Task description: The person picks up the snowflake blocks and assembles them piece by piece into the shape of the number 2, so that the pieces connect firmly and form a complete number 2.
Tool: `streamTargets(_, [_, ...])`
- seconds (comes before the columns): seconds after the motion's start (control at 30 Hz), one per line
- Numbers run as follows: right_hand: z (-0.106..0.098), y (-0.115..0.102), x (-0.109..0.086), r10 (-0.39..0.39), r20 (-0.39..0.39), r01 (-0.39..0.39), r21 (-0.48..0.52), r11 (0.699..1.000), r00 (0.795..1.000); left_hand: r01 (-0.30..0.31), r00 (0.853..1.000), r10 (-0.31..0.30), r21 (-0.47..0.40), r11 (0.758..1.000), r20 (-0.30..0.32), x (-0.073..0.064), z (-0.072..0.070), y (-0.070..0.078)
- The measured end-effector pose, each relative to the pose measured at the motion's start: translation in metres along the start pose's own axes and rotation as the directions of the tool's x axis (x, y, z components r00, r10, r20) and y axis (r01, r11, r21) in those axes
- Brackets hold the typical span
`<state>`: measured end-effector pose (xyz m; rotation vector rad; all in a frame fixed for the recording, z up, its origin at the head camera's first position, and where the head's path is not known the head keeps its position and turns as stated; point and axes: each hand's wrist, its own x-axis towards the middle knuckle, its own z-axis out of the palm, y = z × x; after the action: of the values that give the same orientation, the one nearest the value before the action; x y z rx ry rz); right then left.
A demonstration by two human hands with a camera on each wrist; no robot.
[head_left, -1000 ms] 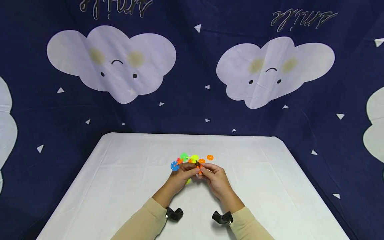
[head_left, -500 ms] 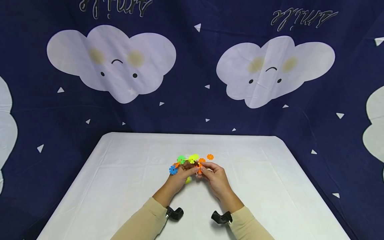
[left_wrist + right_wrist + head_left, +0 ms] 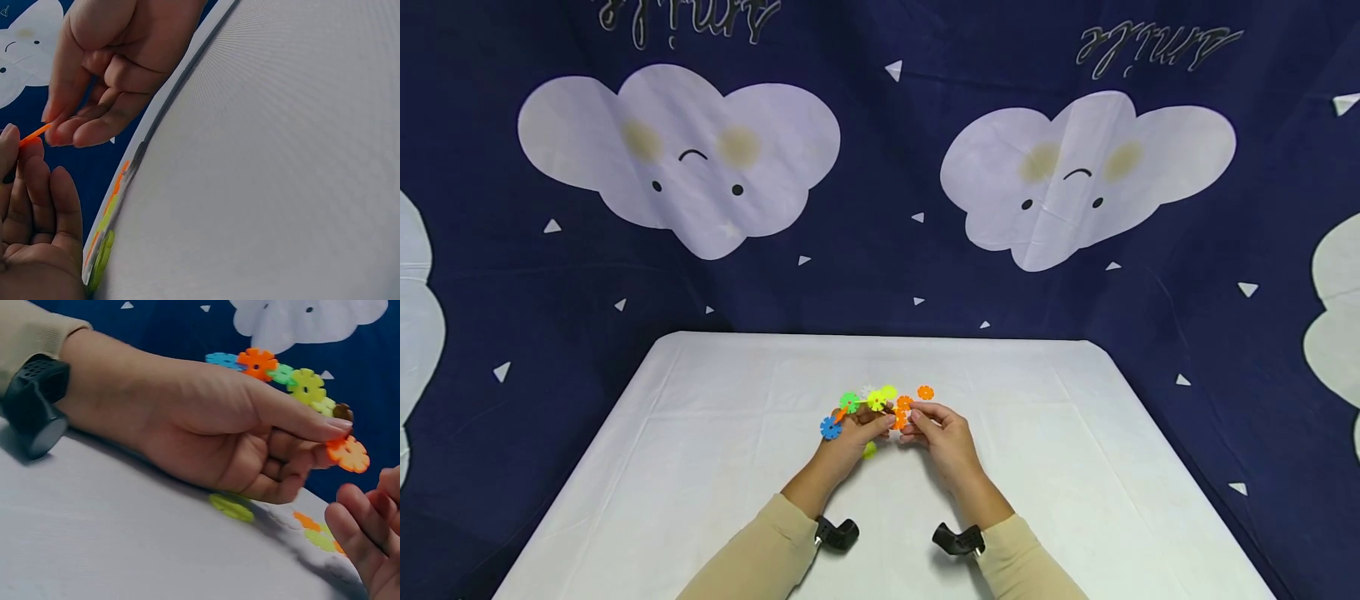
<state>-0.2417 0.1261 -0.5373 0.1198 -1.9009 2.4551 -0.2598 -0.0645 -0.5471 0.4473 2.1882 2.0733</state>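
In the head view, the right hand (image 3: 950,437) is now seen slightly farther right than half a second ago, and the orange end disc (image 3: 900,419) is no longer covered by its thumb. The blue disc (image 3: 831,428) is carried a little lower and farther left, while the loose orange disc (image 3: 925,392) is left unmoved at the right of the scatter.

The orange end disc is pinched by the left hand (image 3: 852,437), the thumb being laid against its rim beside a brown disc (image 3: 343,413). By the right hand nothing is held: in the right wrist view its fingertips are separated from the disc by a narrow gap at lower right.

A curved chain (image 3: 307,387) of flower-shaped, notched plastic discs is held up at the centre of the head view, just below the middle. From upper centre to right in the right wrist view, blue, orange, green, yellow, brown and orange are shown. How each joint is seated cannot be told. On the white tablecloth (image 3: 1045,450), a yellow-green disc (image 3: 231,507) is seen at lower centre of that view.
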Motion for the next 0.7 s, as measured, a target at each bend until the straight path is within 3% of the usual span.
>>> streamTargets(0.13, [-0.004,-0.003,0.002,0.008,-0.057,-0.010,-0.025,1.000,0.998,-0.005,1.000,0.006,0.027,1.000,-0.016,0.001,0.000,0.000])
streamTargets(0.37, [-0.010,-0.005,0.006,0.000,-0.113,-0.005,-0.040,0.999,0.994,-0.033,0.998,0.032,-0.015,0.999,-0.046,0.003,0.001,-0.001])
streamTargets(0.5, [-0.017,-0.009,0.012,-0.053,-0.166,0.023,-0.173,0.985,0.985,-0.023,0.999,0.024,0.005,1.000,-0.043,0.002,-0.001,-0.001])
streamTargets(0.6, [-0.024,-0.011,0.017,-0.117,-0.203,0.030,-0.389,0.921,0.972,-0.010,0.999,0.010,-0.006,1.000,-0.052,0.001,-0.001,-0.001])
streamTargets(0.7, [-0.028,-0.012,0.021,-0.167,-0.191,0.015,-0.614,0.789,0.967,-0.004,0.998,0.004,-0.005,1.000,-0.066,0.001,0.000,-0.001])
